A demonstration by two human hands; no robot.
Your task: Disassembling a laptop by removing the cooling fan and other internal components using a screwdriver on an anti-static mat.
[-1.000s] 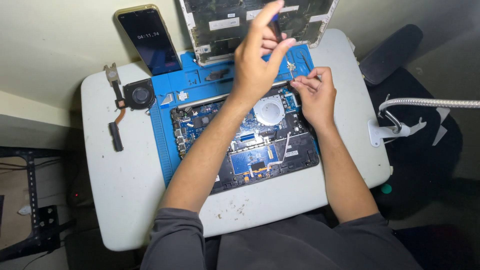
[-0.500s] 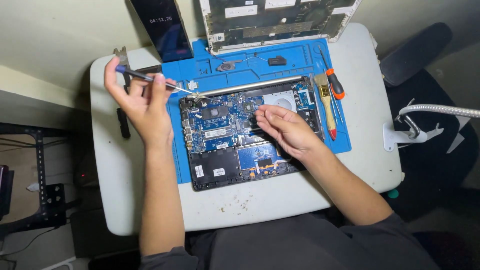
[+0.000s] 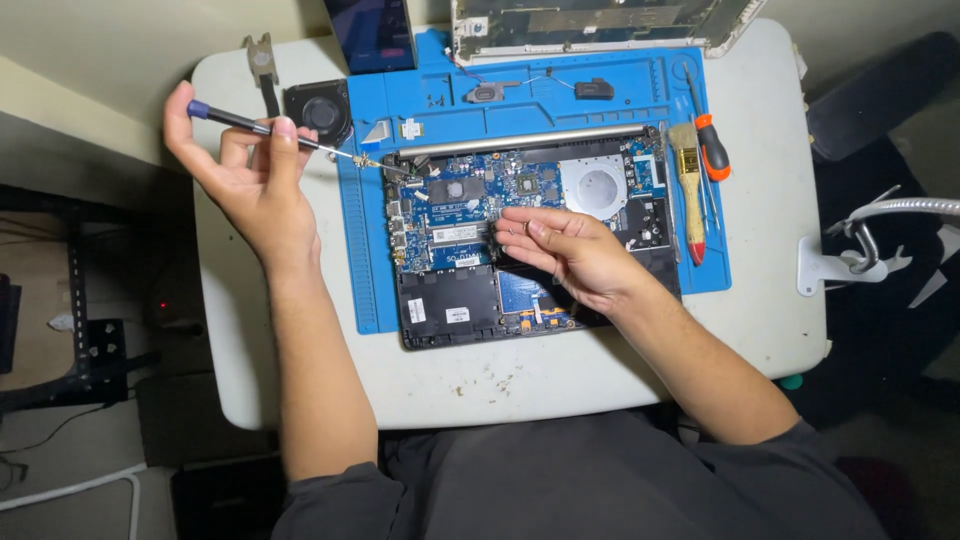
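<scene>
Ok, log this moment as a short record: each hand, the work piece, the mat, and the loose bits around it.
left hand: raised over the table's left side, holding a thin screwdriver with its tip at the laptop's top left corner
right hand: resting on the open laptop, fingertips on the circuit board
laptop: bottom cover off, lying on a blue mat
mat tools: brush and orange-handled screwdriver at the right edge
loose parts: black fan at the mat's top left; removed cover at the top
surface: white table

A matt blue rubbery mat [image 3: 560,95] covers the smooth white surface [image 3: 770,250]; the screwdriver [image 3: 290,135] has a shiny metal shaft.
</scene>
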